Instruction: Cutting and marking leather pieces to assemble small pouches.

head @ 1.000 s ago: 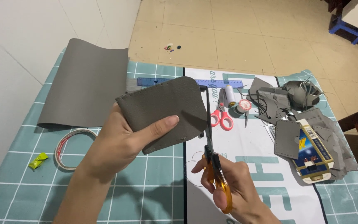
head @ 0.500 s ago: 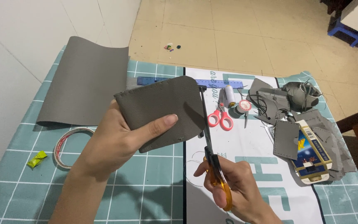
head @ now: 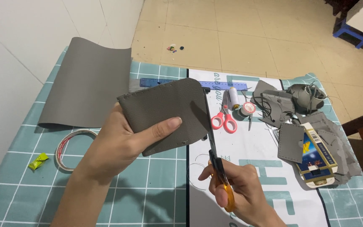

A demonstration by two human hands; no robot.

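We hold a grey stitched leather piece [head: 164, 115] above the teal grid mat [head: 148, 197] in our left hand [head: 122, 145], thumb clamped across its face and fingers behind. Our right hand [head: 242, 191] is closed through the orange handles of scissors [head: 217, 162], whose blades run up along the piece's right edge. Red-handled scissors [head: 224, 122], a thread spool [head: 233, 97], a blue ruler [head: 198, 84] and a tape roll [head: 70, 145] lie on the table.

My left hand [head: 120, 145] hides the near left corner of the grey leather piece [head: 164, 115]. That piece covers part of the blue ruler [head: 227, 85]. The bottom edge cuts off my right hand [head: 242, 193].
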